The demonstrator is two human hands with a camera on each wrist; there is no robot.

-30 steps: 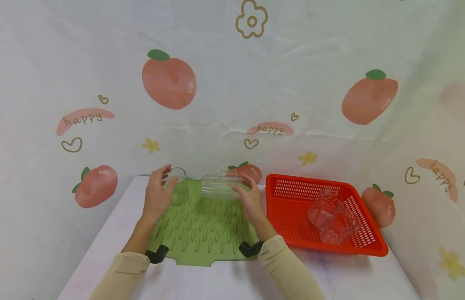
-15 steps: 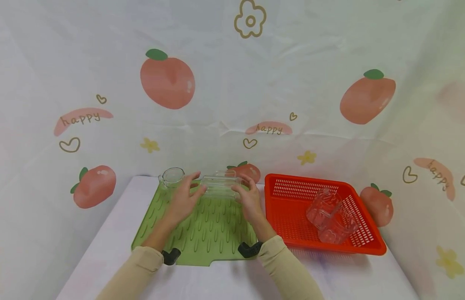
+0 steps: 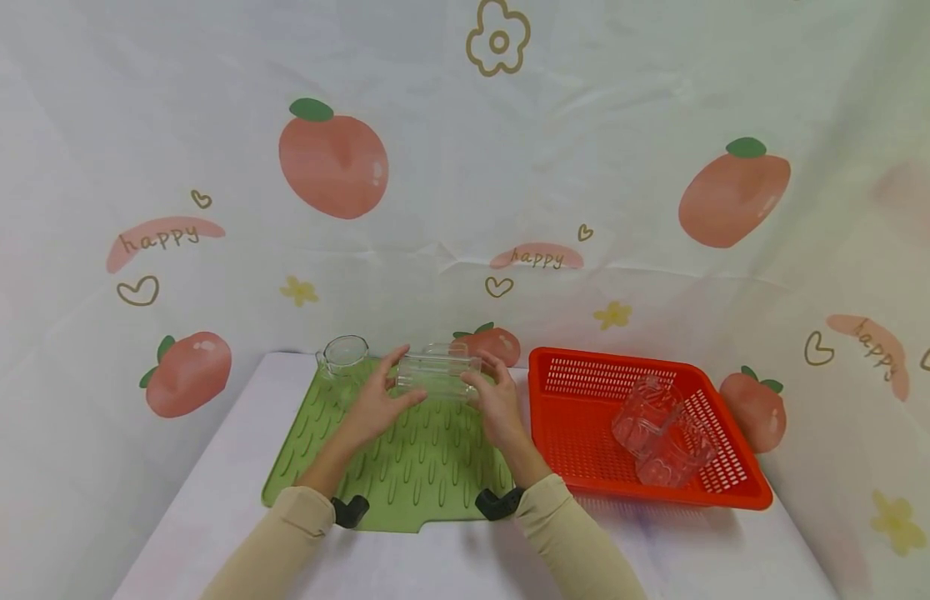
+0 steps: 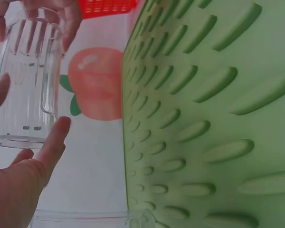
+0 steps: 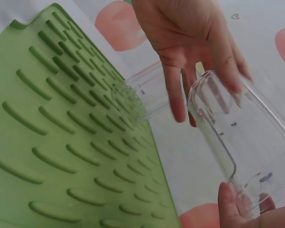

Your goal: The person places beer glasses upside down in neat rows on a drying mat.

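Note:
A clear glass mug (image 3: 435,379) lies sideways in the air over the green drying mat (image 3: 416,454), its handle toward the wall. My right hand (image 3: 498,404) grips its right end, fingers behind and thumb in front. My left hand (image 3: 378,404) reaches around the left end with fingers spread and rather straight. In the right wrist view a gap shows between the mug (image 5: 247,137) and the thumb of the left hand (image 5: 190,38). A second glass mug (image 3: 346,357) stands upright at the mat's back left corner, its handle pointing left.
To the right, a red plastic basket (image 3: 570,487) with slotted walls holds two more clear glass mugs (image 3: 663,433) on its right side. A white wall cloth (image 3: 435,167) with printed fruit rises just behind the mat. White table surface (image 3: 225,500) shows left of the mat.
My left hand has let go of the standing mug and moved right to the left end of the held mug, its fingers now closer around it. My right hand has stayed nearly still.

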